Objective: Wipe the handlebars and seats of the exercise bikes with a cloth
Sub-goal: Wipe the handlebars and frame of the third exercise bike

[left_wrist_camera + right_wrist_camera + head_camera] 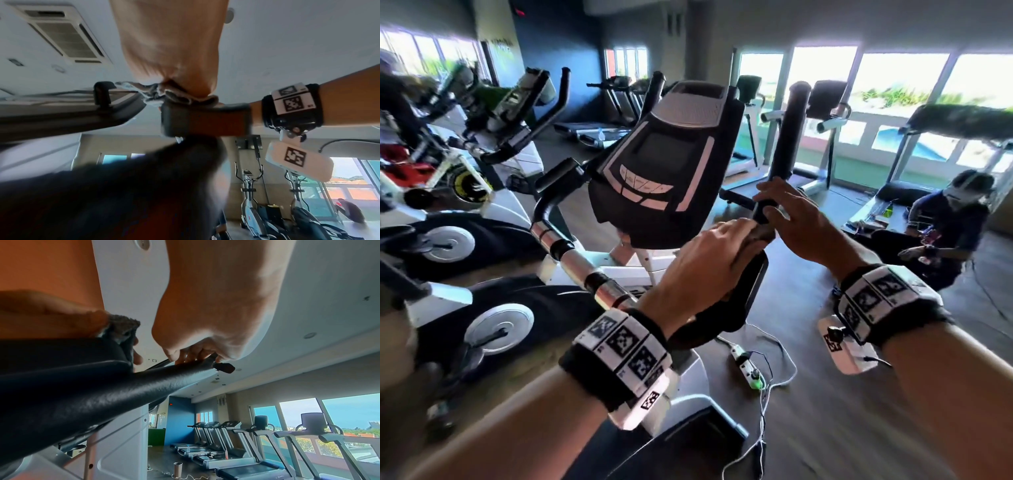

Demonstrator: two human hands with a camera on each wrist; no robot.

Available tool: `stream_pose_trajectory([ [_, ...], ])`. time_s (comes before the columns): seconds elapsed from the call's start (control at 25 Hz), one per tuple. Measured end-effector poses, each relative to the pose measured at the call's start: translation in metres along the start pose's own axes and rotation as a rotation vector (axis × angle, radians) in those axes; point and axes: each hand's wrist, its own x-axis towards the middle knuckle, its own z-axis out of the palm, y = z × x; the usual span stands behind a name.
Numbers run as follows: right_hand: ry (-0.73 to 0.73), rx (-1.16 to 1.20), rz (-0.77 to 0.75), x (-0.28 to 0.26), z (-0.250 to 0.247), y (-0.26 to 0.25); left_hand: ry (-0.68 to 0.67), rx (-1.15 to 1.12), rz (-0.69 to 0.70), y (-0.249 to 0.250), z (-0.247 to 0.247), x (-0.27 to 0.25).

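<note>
The left hand [709, 260] bunches the cloth [758, 233] against the bend of the black handlebar [787, 137], fingers curled over the fabric so that only a grey, crumpled edge peeps out beyond the knuckles. Just ahead of it, the right hand [791, 219] curls round the same bar where the upright grip begins, thumb one side and fingers the other, steadying it.

To wipe this stretch well, I judge it best to keep the cloth wrapped as far round the bar as the fingers allow and draw it along with a slight twist, so the underside is cleaned too. The right hand should shift up or let go as the cloth arrives, or the patch beneath it goes unwiped.

The bar is padded in dark, faintly grained foam, matte with a dull sheen in the right wrist view; its upright end rises above the right hand, beside the bike's console [667, 161]. The seat is not in view.
</note>
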Motion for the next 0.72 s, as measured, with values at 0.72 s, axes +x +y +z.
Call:
stream_pose_trajectory([
  [0.72, -0.150, -0.020, 0.016, 0.008, -0.018, 0.020, 0.076, 0.152, 0.010, 0.011, 0.025, -0.005],
])
